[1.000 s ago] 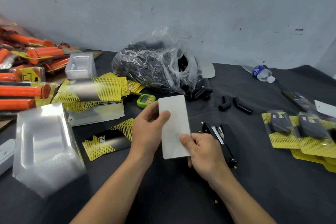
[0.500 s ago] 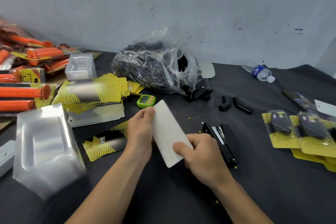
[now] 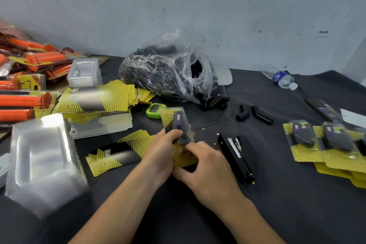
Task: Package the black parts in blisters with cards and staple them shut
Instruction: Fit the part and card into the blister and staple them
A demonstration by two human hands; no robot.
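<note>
yellow dotted card in clear plastic blister [image 3: 184, 155] held over the dark cloth [image 3: 287, 200], beside the black stapler [image 3: 236, 154]. left hand [image 3: 161, 150] curls round the blister's black purple-labelled part [image 3: 179, 123]; right hand [image 3: 208, 166] pinches the lower edge. judged light, bendy, slick: hold by flat margins.

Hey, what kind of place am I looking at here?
Probably a hand-packing bench in a small workshop: stacked clear blisters, piles of printed yellow cards, a stapler, and the left hand and right hand holding a carded pack.
</note>
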